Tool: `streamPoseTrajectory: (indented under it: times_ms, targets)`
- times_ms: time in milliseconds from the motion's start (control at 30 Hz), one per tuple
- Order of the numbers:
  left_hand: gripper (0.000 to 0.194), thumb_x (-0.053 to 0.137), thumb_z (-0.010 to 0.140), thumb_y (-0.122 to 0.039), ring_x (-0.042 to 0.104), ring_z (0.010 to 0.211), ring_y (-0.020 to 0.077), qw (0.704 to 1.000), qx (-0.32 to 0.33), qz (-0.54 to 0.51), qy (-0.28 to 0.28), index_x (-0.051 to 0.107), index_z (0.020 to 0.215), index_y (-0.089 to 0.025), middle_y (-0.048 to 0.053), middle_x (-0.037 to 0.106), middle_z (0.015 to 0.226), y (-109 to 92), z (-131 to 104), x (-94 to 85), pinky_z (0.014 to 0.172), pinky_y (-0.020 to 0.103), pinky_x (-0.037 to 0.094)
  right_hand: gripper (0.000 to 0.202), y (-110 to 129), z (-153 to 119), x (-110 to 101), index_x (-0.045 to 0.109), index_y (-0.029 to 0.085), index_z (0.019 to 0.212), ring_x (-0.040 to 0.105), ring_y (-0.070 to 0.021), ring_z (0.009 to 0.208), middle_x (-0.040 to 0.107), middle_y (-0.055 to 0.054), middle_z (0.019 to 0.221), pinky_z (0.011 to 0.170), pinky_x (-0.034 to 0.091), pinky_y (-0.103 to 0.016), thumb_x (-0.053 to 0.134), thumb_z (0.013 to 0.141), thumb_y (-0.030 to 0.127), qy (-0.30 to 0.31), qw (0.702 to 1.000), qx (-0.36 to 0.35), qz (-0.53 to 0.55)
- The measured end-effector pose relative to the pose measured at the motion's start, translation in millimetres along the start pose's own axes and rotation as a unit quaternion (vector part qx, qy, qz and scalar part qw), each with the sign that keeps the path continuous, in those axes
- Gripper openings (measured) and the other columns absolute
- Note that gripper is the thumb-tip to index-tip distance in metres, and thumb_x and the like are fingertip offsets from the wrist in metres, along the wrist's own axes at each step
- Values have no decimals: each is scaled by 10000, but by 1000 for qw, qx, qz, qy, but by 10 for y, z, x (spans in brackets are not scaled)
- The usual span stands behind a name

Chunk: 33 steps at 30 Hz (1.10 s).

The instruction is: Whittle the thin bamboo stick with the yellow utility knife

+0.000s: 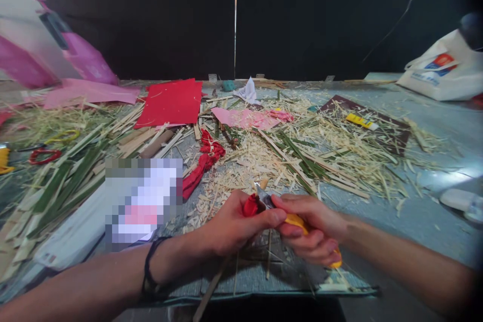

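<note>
My right hand [309, 226] is wrapped round the yellow handle of a utility knife [294, 220]. Its metal blade points up and left, close to the fingers of my left hand [236, 226]. That hand is closed, with a small red bundle like wrapped cloth [250, 206] at its index finger. A thin bamboo strip [213, 289] slants down from under the left hand past the table edge; a pale tip shows above the blade. My left thumb lies against the knife near the right fingers. Behind the hands are pale wood shavings [236, 176].
Bamboo strips [75, 181] are piled at the left, beside a pixelated phone-like object [151, 201]. Red cloth [206, 161], a red sheet [173, 103] and red-handled scissors [44, 156] lie around. A yellow tool [360, 121] rests on a dark board; a white bag [433, 70] stands far right.
</note>
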<state>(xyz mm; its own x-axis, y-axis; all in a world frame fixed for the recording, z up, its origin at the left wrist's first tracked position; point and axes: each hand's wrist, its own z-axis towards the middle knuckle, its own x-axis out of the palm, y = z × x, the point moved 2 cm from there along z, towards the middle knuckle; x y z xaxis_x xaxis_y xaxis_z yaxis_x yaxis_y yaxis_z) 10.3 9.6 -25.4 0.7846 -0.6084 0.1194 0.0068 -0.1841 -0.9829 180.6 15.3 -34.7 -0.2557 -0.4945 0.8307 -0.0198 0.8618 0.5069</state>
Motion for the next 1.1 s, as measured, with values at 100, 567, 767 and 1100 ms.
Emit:
streamPoseTrajectory:
  times_ms: [100,567,767,1100]
  targets:
    - [572,645,877,-570,231,414,55,1000,5,13,-3,429,502,-196,-81,307,439,-9,-1,-4,428,268,137,529,-5,5,35,468,193,702,266,-57,248,353,94,416,263,380,-147,493,966,650,-31,999,-12,-10]
    - [628,580,893,-653,256,356,55,995,-52,-53,-64,457,476,-200,-67,338,389,85,21,73,395,253,170,532,14,61,123,409,216,668,148,-49,287,240,119,414,269,192,-141,558,919,660,-270,944,-174,-72]
    - [580,611,900,-613,272,395,63,995,-54,-74,-32,473,521,-196,-63,362,435,28,-10,42,415,265,188,519,28,55,-61,428,213,704,134,-58,314,292,108,438,298,200,-155,417,987,648,-234,955,-181,-10]
    - [559,626,890,-605,266,371,54,989,-83,-116,-38,476,539,-196,-74,353,430,51,-28,84,391,236,186,498,-26,43,-7,466,203,727,184,-59,329,327,95,461,330,236,-160,395,1006,610,-195,963,-187,-5]
